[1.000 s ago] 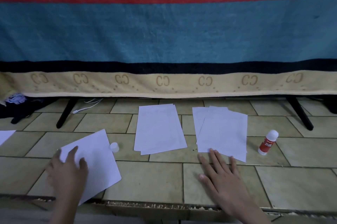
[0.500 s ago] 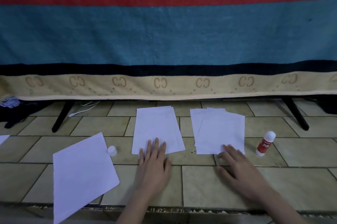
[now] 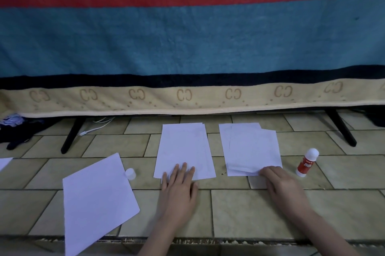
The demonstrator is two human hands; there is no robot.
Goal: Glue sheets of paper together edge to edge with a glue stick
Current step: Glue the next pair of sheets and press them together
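So 2 paper stacks, 1 loose sheet, 1 glue stick, 1 cap, L hand spread flat, R hand fingers curled, grip unclear

We have one view only — a wide head camera, looking forward and down across the tiled floor, close over its near edge, facing the hanging blanket beyond.
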